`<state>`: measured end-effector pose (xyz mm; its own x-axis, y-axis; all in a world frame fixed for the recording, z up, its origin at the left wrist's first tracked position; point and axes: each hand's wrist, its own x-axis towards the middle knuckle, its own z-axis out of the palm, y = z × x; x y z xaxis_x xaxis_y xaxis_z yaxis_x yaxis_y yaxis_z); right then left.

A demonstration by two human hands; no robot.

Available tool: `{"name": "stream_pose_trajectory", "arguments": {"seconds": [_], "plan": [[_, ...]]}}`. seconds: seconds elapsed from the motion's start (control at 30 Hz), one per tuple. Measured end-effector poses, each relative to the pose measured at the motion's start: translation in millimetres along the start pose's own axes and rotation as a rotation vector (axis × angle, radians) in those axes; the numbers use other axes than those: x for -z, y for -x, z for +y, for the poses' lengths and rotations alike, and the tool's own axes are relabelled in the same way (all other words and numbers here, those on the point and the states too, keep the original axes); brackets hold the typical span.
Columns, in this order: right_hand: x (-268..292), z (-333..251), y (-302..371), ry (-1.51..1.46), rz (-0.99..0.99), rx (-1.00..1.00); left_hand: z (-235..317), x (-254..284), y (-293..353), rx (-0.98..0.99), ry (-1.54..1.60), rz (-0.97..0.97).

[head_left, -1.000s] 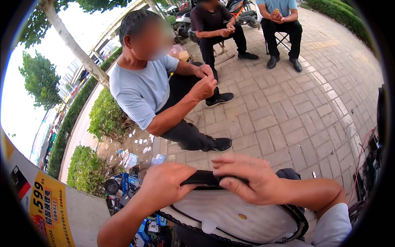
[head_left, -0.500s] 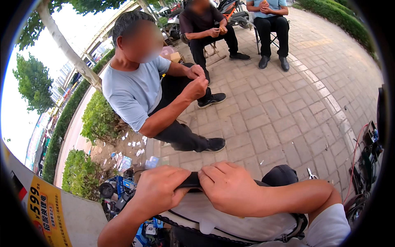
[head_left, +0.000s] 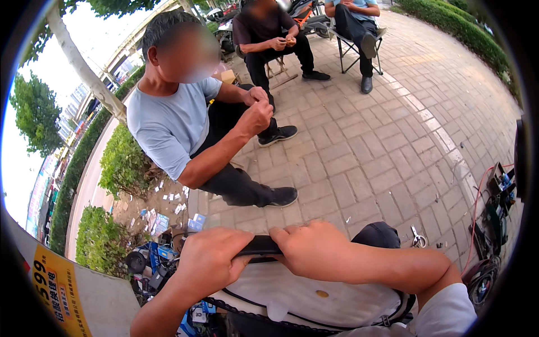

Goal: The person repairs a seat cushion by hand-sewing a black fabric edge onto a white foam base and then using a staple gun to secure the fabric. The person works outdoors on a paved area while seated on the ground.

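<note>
Both my hands are closed on a short black bar-like piece (head_left: 260, 246), whose exact kind I cannot make out. My left hand (head_left: 210, 261) grips its left end, thumb below and fingers over the top. From the other side my right hand (head_left: 314, 250) holds the right end, its fingers partly hidden. Just beneath lies a pale, rounded thing (head_left: 348, 300) with black edging, a white tab and a small tan oval mark; its kind is unclear. Part of my dark-clothed knee (head_left: 377, 235) shows beyond my right forearm.
A person in a light blue shirt (head_left: 171, 121) sits close ahead on the left, hands together. Two other people sit farther back. Silver scissors-like tool (head_left: 418, 237) lies on the paving. Tools and cables (head_left: 494, 224) stand at right, cluttered boxes (head_left: 160, 264) at left, beside a yellow-printed panel (head_left: 62, 292).
The view has shifted slightly. My right hand has turned a little on the black piece, and the tan oval mark now shows. The far right person has raised one leg across the other.
</note>
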<state>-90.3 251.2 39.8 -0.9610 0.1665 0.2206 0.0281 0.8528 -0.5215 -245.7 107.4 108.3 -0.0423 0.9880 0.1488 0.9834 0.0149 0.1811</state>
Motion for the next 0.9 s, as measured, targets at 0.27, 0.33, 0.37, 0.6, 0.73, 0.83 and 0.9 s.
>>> {"name": "stream_pose_trajectory", "arguments": {"seconds": [0.27,0.33,0.37,0.6,0.73,0.83,0.9], "plan": [[-14,-9,7,0.138,0.191,0.098,11,28,-12,0.033,0.019,-0.356],[-16,-9,8,0.152,0.222,0.106,-2,31,-32,-0.007,0.130,-0.536],[-16,-8,9,0.155,0.238,0.112,-8,28,-39,-0.025,0.184,-0.627],[-15,-5,16,0.169,0.229,0.086,12,15,-31,-0.007,-0.116,-0.579],[8,20,7,-0.359,-0.092,0.239,13,8,-19,-0.109,-0.301,-0.397],[22,47,-9,-0.797,-0.399,0.138,16,7,-17,-0.178,-0.340,-0.322],[17,31,-24,-0.906,-0.527,0.112,20,5,-14,-0.193,-0.359,-0.267]]}}
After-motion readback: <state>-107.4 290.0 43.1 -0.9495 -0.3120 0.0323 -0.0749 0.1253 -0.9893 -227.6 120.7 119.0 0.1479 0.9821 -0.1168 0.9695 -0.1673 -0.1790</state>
